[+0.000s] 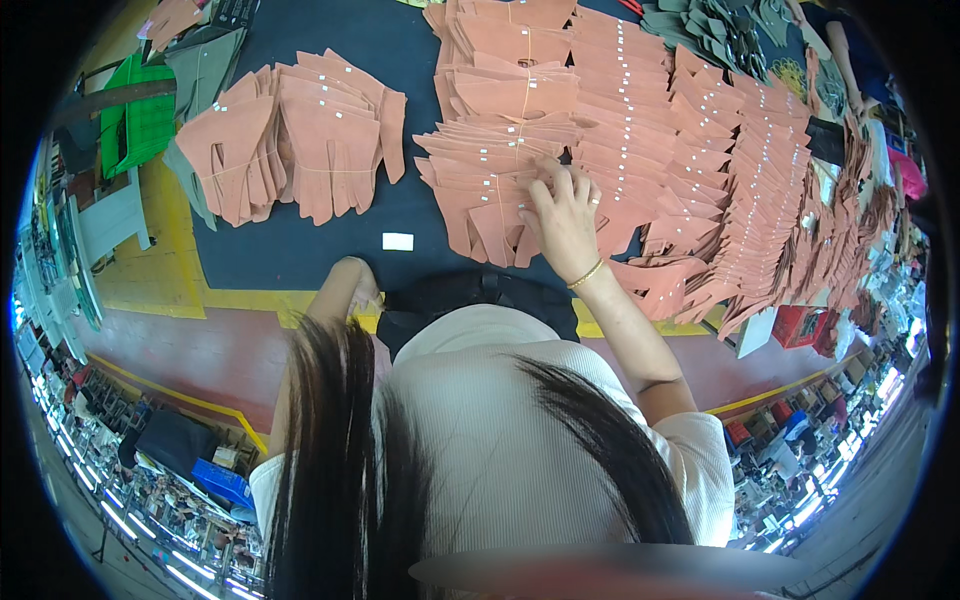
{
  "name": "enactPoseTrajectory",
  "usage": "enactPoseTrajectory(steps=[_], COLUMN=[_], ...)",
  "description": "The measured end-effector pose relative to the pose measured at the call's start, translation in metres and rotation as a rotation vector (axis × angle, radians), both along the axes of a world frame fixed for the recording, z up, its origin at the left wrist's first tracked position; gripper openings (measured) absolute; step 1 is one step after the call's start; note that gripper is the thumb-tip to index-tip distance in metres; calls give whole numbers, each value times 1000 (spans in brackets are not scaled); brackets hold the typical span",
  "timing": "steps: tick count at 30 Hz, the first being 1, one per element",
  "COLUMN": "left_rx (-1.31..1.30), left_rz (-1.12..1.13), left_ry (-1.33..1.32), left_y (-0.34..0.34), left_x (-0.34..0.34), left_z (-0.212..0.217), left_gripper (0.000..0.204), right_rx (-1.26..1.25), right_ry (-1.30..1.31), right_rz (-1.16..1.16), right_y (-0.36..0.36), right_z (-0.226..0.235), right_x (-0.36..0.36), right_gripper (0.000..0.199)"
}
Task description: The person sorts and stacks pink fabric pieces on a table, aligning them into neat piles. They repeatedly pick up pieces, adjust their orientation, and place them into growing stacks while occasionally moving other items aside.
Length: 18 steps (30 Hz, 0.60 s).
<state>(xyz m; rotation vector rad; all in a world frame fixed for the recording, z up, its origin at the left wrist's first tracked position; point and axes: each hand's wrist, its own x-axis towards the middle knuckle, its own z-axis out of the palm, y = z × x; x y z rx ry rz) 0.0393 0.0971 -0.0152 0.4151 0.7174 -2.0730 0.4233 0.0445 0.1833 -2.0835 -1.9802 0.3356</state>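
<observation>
Rows of salmon-pink cut pieces [620,130], shaped like glove parts and marked with small white labels, overlap across the dark table. My right hand [562,215] rests on the near end of a tied bundle [490,195], fingers bent and apart, with the thumb to the left; fingertip contact is partly hidden. Thin yellowish string runs over this bundle. At the table's near edge, my left hand [362,287] hangs low with its fingers mostly hidden. Beyond it lie two more string-tied pink bundles [335,140]. A blank-looking white card [398,241] sits between them and me.
Dark green cut pieces [690,35] are heaped at the far right, with others [205,75] at the left. A green plastic crate [135,110] stands left of the table. Another person's arm [845,65] shows at the far right. A red crate [798,326] sits below the right side.
</observation>
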Motion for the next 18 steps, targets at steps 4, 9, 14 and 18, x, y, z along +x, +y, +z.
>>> enactPoseTrajectory(steps=[4,9,14,18], left_rx=[63,155,270,462], left_rz=[1,-5,0,22], left_ry=[-59,-154,-321,-661], left_y=[-2,-6,-10,-5], left_x=[1,-1,1,16], left_z=[0,3,20,68], left_gripper=[37,31,28,29], right_rx=[142,263,398,436], right_ry=[49,-19,-73,-82], right_rz=[6,27,4,-8], right_y=[-17,-37,-43,-46], right_z=[-20,-37,-51,-56], right_x=[-9,-21,-30,-29], right_gripper=[38,25,22,22])
